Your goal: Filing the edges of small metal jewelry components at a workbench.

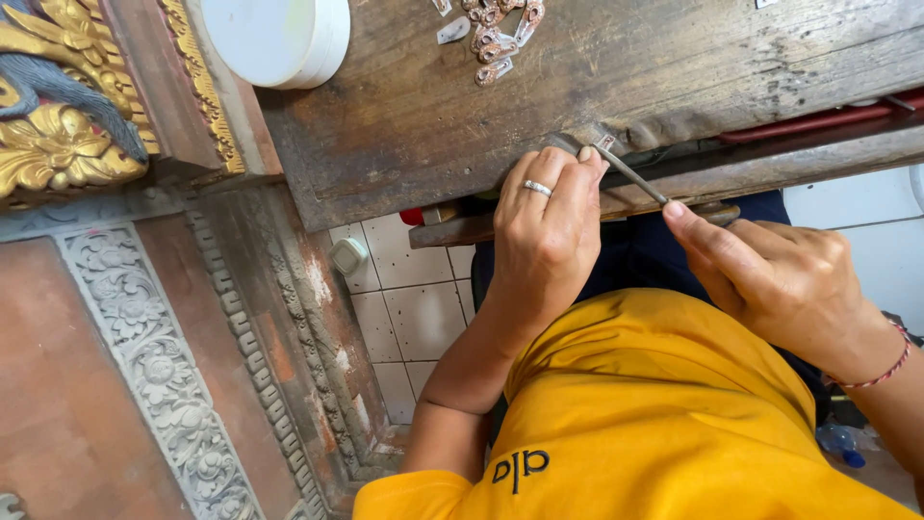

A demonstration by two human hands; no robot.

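A worn wooden workbench [433,116] stands over white floor tiles [414,308], beside a carved, gilded wall [144,366].

A white round lid [279,39] and small metal pieces [491,34] lie on the wooden worktop [433,116], beside a carved gilded panel [58,116].

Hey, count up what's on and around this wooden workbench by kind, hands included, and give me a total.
Hands: 2, left hand pinching a small metal piece, right hand holding the file
Files: 1
Small metal piece in grip: 1
Piles of small metal pieces: 1
White round containers: 1
Workbenches: 1
Total: 7
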